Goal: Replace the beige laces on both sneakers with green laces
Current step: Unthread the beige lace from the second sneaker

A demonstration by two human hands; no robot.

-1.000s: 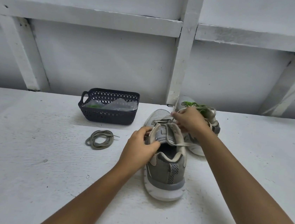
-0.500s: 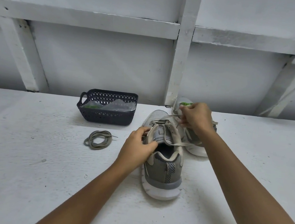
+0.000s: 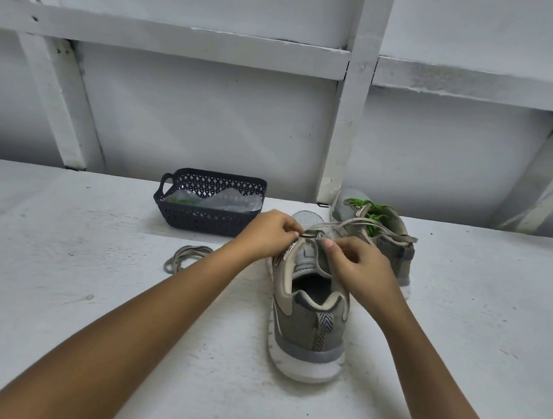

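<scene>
Both sets of fingertips [image 3: 294, 233] are pinched on the beige lace [image 3: 342, 223] at the upper eyelets. The left hand [image 3: 270, 234] and right hand [image 3: 361, 270] are curled close together over the tongue of the near sneaker [image 3: 310, 320]. The lace looks flat, soft and limp. It should slide if it is gripped near an eyelet and drawn straight out, while the light shoe may shift unless it is steadied. Its loose ends trail right, across the far sneaker [image 3: 397, 257], which already carries a green lace [image 3: 371, 210]. To the left, a coiled beige lace [image 3: 187, 256] lies on the table [image 3: 52, 287], with a dark basket [image 3: 213, 177] beyond it.
</scene>
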